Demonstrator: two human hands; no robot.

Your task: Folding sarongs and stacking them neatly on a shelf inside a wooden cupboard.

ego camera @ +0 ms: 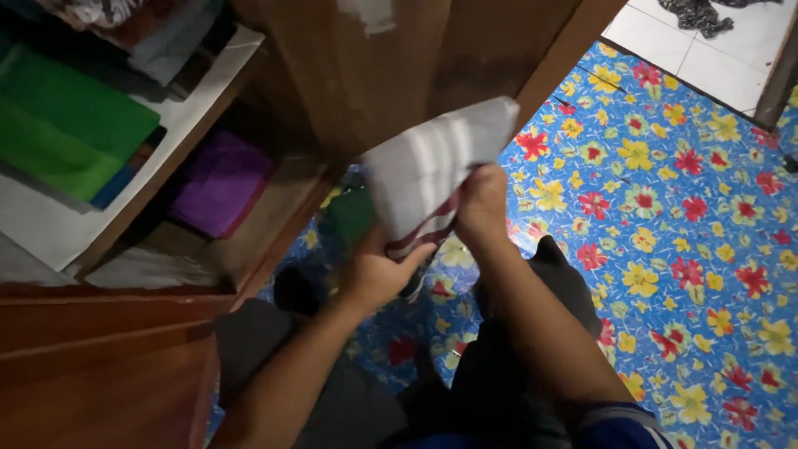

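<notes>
- We see a folded grey cloth [432, 162] with pale stripes and a dark red band at its lower edge, held up in the air between both hands, in front of the wooden cupboard and above the floor.
- Our right hand [480, 204] grips the cloth's lower right part, its fingers curled tight into the fabric.
- Our left hand [378, 270] holds the cloth from below, thumb pressed against the striped lower edge and the other fingers closed under the fold.
- Just behind the cloth, to its left, we make out something dark green [349, 218]; it is too blurred to tell what it is.
- Below our arms we see dark trousers on bent legs [499, 374] and a blue sleeve edge at the bottom.
- The wooden cupboard [391, 58] stands open on the left; on its lower shelf lies a folded purple cloth [220, 179], and on the shelf above lies a folded green cloth [71, 125] on white lining.
- The floor covering [665, 208] is blue with red and yellow flowers, and beyond it at the top right are white tiles [706, 50] with a dark crumpled rag [702, 15] on them.
</notes>
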